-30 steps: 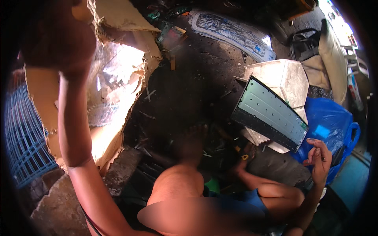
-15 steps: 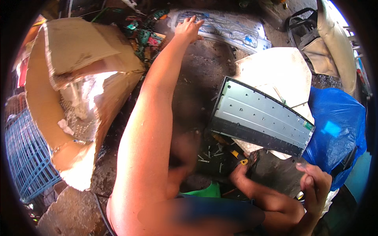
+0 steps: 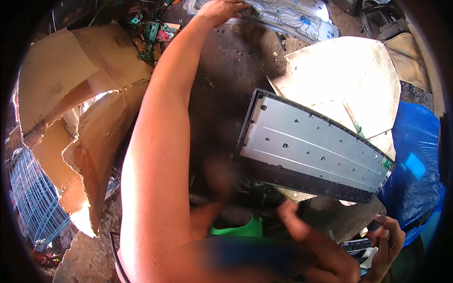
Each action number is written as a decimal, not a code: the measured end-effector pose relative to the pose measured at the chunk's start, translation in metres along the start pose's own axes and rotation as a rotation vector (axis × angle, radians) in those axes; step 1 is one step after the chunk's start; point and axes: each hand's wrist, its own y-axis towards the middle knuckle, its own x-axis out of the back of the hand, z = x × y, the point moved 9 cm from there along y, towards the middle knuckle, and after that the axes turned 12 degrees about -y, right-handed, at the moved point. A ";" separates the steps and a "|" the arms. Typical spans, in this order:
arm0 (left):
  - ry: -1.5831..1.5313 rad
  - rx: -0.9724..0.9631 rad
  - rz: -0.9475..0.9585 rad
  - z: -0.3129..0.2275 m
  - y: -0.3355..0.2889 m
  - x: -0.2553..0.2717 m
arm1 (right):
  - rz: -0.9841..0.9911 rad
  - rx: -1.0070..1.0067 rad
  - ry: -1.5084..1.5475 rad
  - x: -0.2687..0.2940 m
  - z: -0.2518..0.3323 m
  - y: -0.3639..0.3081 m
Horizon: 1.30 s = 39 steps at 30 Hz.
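My left hand [image 3: 222, 11] reaches to the far edge of view, fingers stretched over a stack of clear plastic sheets [image 3: 283, 18] printed with dark circuit lines and a blue patch. No lifted object shows in it. My right hand [image 3: 388, 239] is held up at the lower right, fingers loosely bent and apart, with nothing in it. Between my hands lies a keyboard base [image 3: 306, 146], a grey metal plate in a black frame with a small green circuit board [image 3: 387, 163] at its right end. It rests tilted, partly over white panels [image 3: 349, 66], and neither hand touches it.
A torn cardboard box [image 3: 61, 75] stands at left, beside a blue wire basket [image 3: 37, 203]. Loose circuit boards [image 3: 153, 33] lie at the far left. A blue plastic bag [image 3: 413, 160] sits at right. My bare foot [image 3: 289, 210] is near the keyboard base; something green [image 3: 240, 228] lies below.
My left hand has moved over the plastic sheets, its fingers closer together. The view has shifted, so the panels and keyboard base appear larger. The yellow-handled tool by my foot is now hidden.
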 end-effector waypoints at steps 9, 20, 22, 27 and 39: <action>-0.048 0.255 -0.044 -0.004 -0.004 0.022 | 0.053 -0.032 0.049 -0.006 -0.003 0.001; -0.056 0.063 -0.140 -0.024 -0.009 0.047 | 0.140 0.007 -0.038 -0.011 0.021 0.015; 0.054 0.069 -0.088 -0.029 -0.008 0.047 | 0.125 0.024 -0.017 -0.010 0.023 0.017; 0.048 0.060 -0.196 -0.047 -0.001 0.059 | 0.134 0.034 0.000 -0.009 0.018 0.014; -0.148 0.350 0.035 -0.011 0.008 0.018 | 0.031 0.010 0.039 -0.002 -0.007 0.004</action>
